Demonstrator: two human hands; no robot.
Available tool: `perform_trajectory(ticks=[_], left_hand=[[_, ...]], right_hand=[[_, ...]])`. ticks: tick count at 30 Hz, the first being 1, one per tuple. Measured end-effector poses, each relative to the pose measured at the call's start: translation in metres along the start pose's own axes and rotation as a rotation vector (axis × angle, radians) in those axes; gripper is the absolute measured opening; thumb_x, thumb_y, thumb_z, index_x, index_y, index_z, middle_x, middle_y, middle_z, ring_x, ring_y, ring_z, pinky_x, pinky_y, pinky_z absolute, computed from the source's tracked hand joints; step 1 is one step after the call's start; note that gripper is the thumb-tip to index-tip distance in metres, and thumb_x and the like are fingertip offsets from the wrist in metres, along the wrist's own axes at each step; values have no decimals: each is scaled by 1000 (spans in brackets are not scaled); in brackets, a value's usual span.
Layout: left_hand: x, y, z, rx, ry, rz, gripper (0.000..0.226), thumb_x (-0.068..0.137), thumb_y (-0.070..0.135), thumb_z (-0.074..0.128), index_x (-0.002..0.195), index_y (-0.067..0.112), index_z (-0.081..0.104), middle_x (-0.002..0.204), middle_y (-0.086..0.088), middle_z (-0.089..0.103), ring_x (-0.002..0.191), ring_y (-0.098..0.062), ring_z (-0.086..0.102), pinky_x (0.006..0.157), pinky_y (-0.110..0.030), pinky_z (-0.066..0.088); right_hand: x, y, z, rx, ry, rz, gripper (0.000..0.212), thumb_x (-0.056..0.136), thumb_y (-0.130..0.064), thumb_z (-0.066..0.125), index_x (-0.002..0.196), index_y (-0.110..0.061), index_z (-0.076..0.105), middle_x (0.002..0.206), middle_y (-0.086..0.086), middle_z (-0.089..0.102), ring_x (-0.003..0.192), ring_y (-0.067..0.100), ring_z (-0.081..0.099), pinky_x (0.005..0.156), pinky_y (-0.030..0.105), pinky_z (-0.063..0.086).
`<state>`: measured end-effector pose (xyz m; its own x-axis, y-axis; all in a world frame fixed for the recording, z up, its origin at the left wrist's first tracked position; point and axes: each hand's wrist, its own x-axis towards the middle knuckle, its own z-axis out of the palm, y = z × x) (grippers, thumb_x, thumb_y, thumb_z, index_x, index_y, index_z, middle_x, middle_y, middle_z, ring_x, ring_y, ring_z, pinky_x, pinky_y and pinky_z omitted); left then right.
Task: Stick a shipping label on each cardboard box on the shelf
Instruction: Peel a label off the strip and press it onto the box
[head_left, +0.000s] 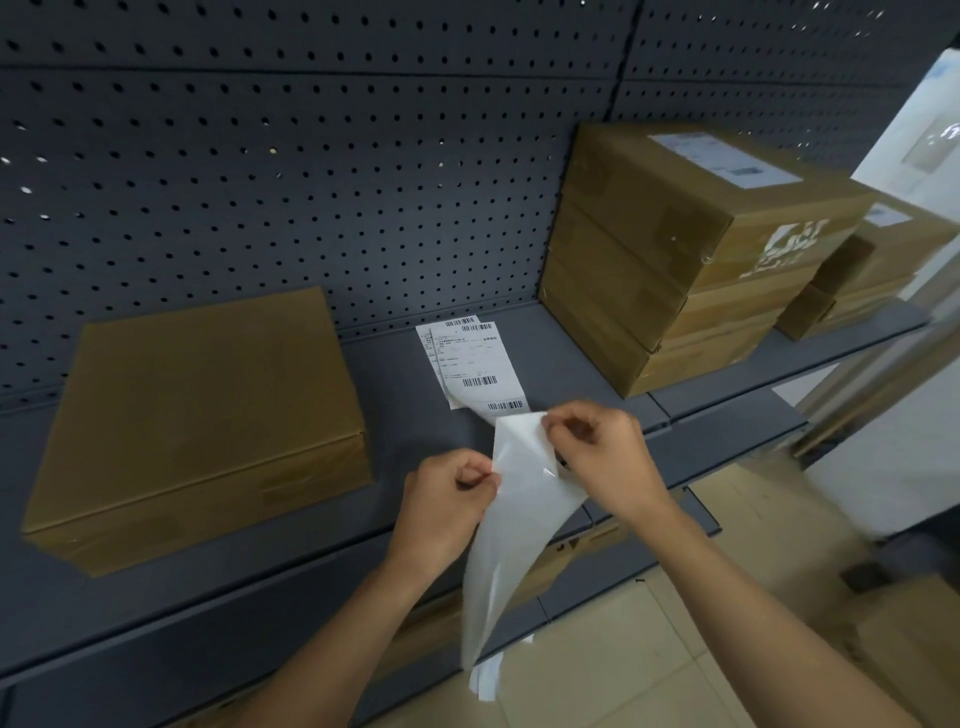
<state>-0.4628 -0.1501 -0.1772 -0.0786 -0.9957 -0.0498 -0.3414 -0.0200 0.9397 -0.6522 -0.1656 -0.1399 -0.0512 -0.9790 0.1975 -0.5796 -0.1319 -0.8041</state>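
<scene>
Two hands are in the lower middle of the frame. The left hand pinches the left edge of a white label sheet with thumb and finger, and the other fingers are curled in. The right hand pinches the top corner of the same sheet. So both hands are clamped on one sheet. It is shiny and bends as it hangs down between the arms, and its bottom end looks like two thin layers.

Just above the hands, two printed labels lie flat on the gray shelf, one partly on top of the other, with black bar codes showing.

To the left sits one flat brown box - its top is plain, with no label on it.

At the upper right is a stack of boxes; the layers are hard to count. One white sticker is already on the top box. Farther right, at the frame edge, is a second stack - blurry, with one small white sticker on its top.

Behind it all is a dark back wall full of little holes. Pale floor tiles show at the bottom.
</scene>
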Motion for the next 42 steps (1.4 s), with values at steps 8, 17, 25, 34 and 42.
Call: perform_trajectory(ticks=[8, 17, 25, 34, 42], left_hand=[[8, 5, -9, 197, -2, 12, 5, 89, 17, 70, 88, 13, 73, 78, 7, 72, 73, -7, 68, 67, -17, 55], [6, 2, -17, 374, -15, 17, 12, 89, 19, 68, 79, 14, 71, 69, 6, 67, 67, -7, 65, 65, -25, 57], [8, 3, -29, 436, -46, -37, 22, 88, 18, 67, 68, 26, 65, 68, 8, 65, 67, -7, 65, 61, -20, 52], [7, -2, -36, 433, -91, -77, 41, 83, 12, 66, 46, 23, 51, 47, 10, 50, 47, -2, 51, 50, -18, 42], [-2, 8, -48, 313, -60, 17, 14, 89, 36, 66, 86, 25, 74, 82, 15, 72, 79, 4, 65, 78, -26, 56]], right_hand=[[45, -13, -19, 5, 148, 83, 16, 93, -18, 61, 84, -19, 74, 78, -9, 70, 67, -4, 58, 57, 5, 40], [80, -42, -46, -33, 269, 39, 16, 93, -16, 59, 84, -16, 72, 80, -5, 68, 72, 3, 56, 57, 3, 38], [101, -65, -67, -54, 385, -19, 15, 91, -16, 59, 81, -17, 71, 74, -5, 66, 69, 5, 54, 56, 6, 37], [112, -84, -74, -13, 570, 34, 19, 93, -18, 56, 89, -8, 72, 81, -1, 64, 84, 12, 56, 72, 23, 41], [98, -92, -49, 168, 470, -75, 14, 87, -23, 59, 81, -22, 71, 73, -8, 67, 70, 9, 60, 68, 31, 50]])
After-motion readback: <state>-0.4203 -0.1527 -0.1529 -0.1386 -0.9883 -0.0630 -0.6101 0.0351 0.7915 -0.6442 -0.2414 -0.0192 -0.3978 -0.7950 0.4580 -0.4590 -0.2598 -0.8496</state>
